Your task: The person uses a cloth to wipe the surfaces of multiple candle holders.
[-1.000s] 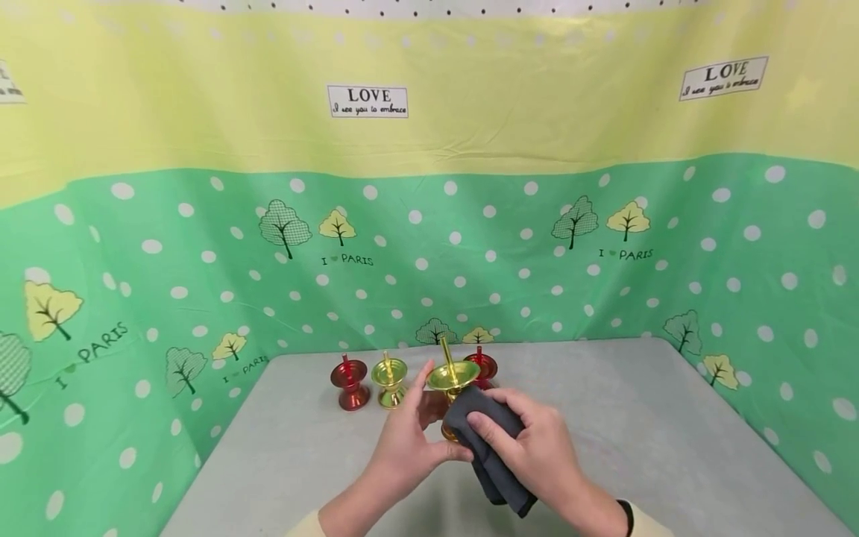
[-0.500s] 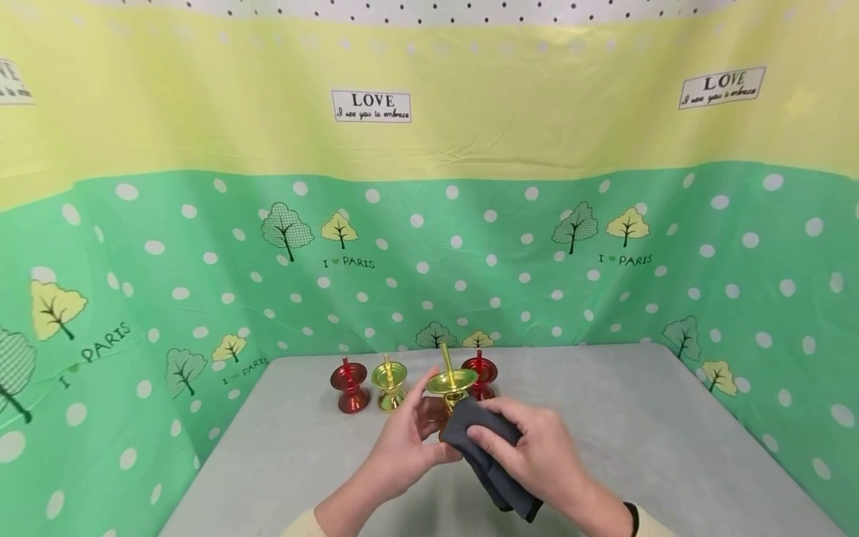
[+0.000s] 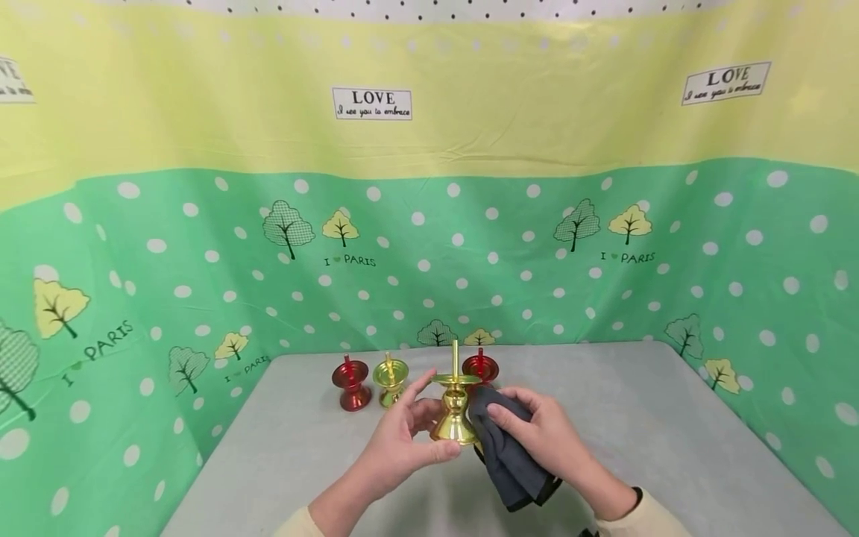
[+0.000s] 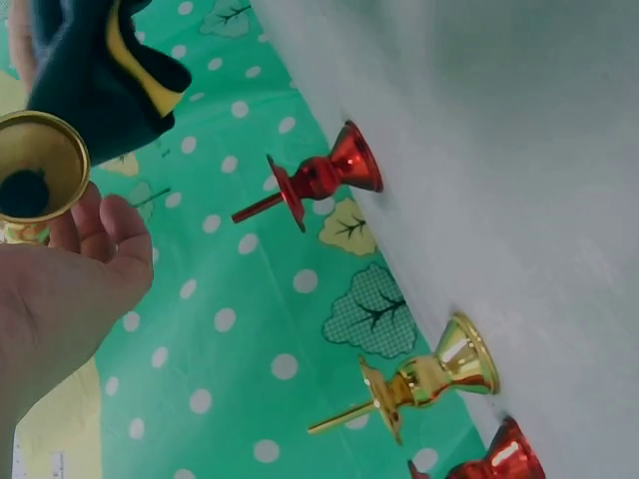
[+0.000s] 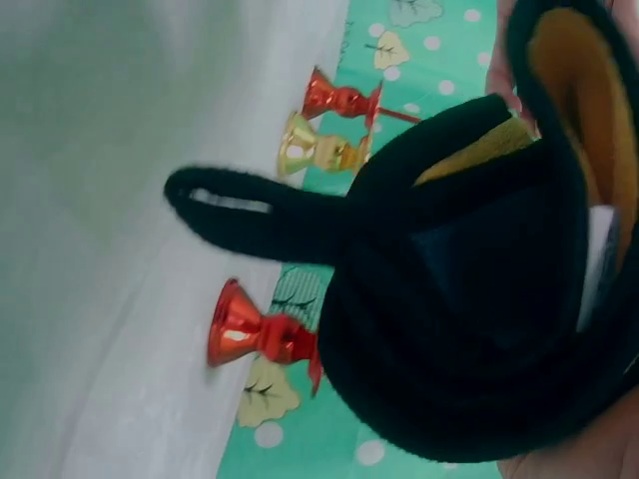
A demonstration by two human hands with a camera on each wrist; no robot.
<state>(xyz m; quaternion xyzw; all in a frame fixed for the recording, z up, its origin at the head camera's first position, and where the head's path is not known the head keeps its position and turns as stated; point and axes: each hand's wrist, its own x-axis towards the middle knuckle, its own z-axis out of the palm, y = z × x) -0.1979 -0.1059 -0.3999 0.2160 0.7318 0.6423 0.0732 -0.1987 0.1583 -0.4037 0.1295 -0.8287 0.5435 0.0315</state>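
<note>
L hand (image 3: pixel 401 446) gripping gold holder (image 3: pixel 455 424), R hand (image 3: pixel 542 431) pinching cloth (image 3: pixel 508 456) beside it. Standing behind: 2 red holders (image 3: pixel 352 388), 1 addl gold (image 3: pixel 391 379)

A curtained-off tabletop (image 3: pixel 651 432) is shown; whether it is installed in a home, workshop or studio cannot be determined. The grey tabletop is enclosed at the rear and on both sides by a hanging curtain (image 3: pixel 436 230). The curtain is printed in green and yellow, with polka dots (image 3: pixel 417 218), trees (image 3: pixel 288 224) and "LOVE" labels (image 3: pixel 372 104).
</note>
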